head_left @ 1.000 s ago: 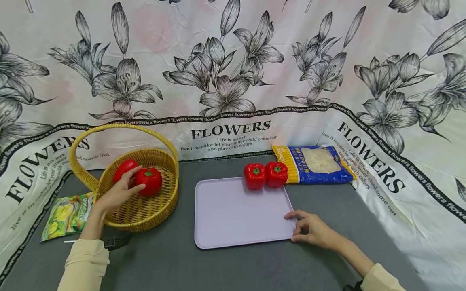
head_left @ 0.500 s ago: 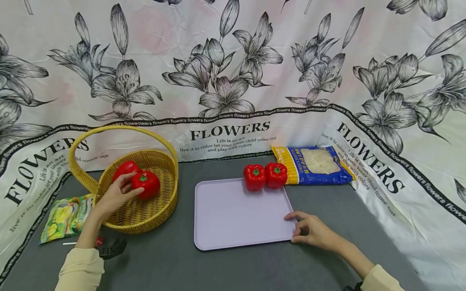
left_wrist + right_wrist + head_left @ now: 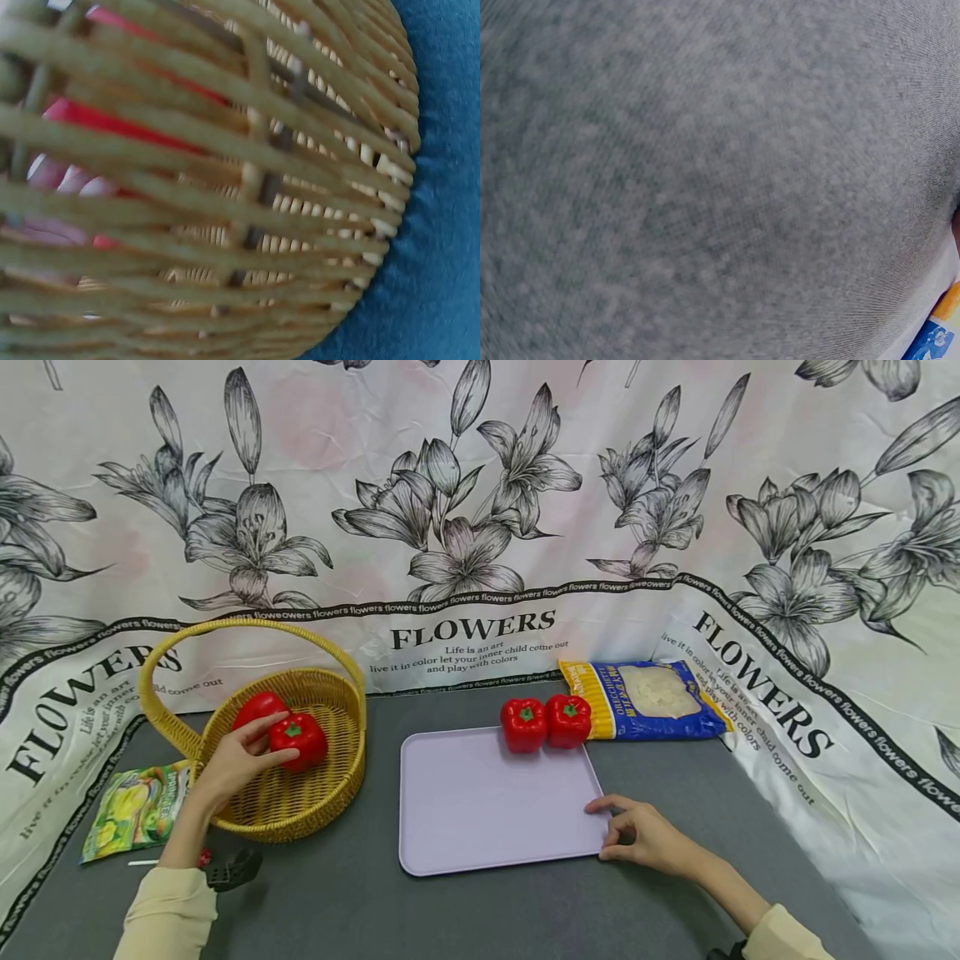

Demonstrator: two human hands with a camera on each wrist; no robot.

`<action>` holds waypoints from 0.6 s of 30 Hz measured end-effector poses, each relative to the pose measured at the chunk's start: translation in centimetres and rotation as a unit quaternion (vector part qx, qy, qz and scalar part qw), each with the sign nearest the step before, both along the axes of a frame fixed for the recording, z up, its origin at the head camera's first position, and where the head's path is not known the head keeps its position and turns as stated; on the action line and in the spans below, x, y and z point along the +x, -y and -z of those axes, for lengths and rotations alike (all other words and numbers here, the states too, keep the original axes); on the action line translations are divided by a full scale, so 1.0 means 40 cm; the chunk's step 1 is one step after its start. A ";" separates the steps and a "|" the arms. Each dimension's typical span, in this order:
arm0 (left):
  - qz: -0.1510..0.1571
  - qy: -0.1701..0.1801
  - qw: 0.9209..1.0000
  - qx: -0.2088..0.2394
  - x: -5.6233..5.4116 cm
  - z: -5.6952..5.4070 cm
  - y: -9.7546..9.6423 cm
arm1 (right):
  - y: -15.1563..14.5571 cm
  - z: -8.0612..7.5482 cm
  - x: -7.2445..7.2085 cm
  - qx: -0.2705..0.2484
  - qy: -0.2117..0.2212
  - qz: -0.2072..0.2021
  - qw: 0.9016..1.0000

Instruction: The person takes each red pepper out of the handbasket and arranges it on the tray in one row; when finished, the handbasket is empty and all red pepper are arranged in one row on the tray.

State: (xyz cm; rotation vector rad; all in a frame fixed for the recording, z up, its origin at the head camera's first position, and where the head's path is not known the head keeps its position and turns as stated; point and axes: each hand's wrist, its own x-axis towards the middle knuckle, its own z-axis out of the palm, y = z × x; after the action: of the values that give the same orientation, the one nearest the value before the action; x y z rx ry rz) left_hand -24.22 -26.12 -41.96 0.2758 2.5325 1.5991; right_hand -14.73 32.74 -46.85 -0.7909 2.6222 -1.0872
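In the head view my left hand (image 3: 238, 758) reaches into a yellow wicker basket (image 3: 345, 777). Its thumb and fingers grip a red bell pepper (image 3: 300, 745) with a green stem. Behind that hand lies a second red, glossy vegetable (image 3: 259, 707), partly covered by the fingers. Through the weave of the basket (image 3: 315, 97), the left wrist view shows bits of red and fingertips. My right hand (image 3: 651, 837) pinches the right edge of a pale lilac tray (image 3: 487, 810) near its front corner. The right wrist view misses nearly all of this hand.
Two red bell peppers (image 3: 545, 724) sit side by side at the tray's back right corner. A blue and yellow pasta bag (image 3: 652, 700) lies behind them. Left of the basket is a green and yellow packet (image 3: 135, 810), with a thin white stick (image 3: 142, 862) in front. Floral cloth (image 3: 465, 527) hangs behind.
My left hand has shifted slightly toward the front left, and the bell pepper it grips has moved and tilted with it. My right hand and the tray have stayed put.
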 end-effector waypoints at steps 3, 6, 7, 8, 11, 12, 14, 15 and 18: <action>-0.010 -0.003 1.000 -0.012 -0.003 0.001 0.001 | 0.001 -0.002 -0.001 0.004 0.005 0.003 1.000; -0.024 0.002 0.999 -0.026 -0.004 -0.003 0.001 | 0.004 -0.005 -0.001 0.007 0.006 0.003 1.000; -0.027 0.006 0.999 -0.028 -0.004 -0.005 0.001 | 0.004 -0.006 -0.001 0.005 0.004 0.002 1.000; -0.030 0.010 0.999 -0.029 -0.004 -0.008 -0.001 | 0.005 -0.006 -0.001 0.004 0.003 0.001 1.000; -0.030 0.024 0.999 -0.020 -0.002 -0.018 -0.004 | 0.005 -0.006 -0.001 0.000 -0.001 -0.002 1.000; -0.028 0.032 0.999 -0.007 -0.002 -0.021 -0.005 | 0.005 -0.006 0.000 -0.002 -0.001 -0.003 1.000; -0.024 0.046 0.998 0.021 -0.001 -0.028 -0.007 | 0.004 -0.006 0.001 0.001 0.001 -0.001 1.000; -0.022 0.054 0.998 0.037 0.000 -0.031 -0.007 | 0.004 -0.006 0.001 0.002 0.002 0.000 1.000; -0.014 0.080 0.993 0.080 0.003 -0.045 -0.007 | 0.004 -0.006 0.002 0.004 0.003 0.002 1.000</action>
State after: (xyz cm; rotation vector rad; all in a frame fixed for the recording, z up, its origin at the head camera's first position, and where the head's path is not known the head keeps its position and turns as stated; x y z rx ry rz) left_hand -24.10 -25.83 -40.14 0.1225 2.3047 1.7602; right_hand -14.65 32.56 -46.60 -0.7810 2.6224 -1.0777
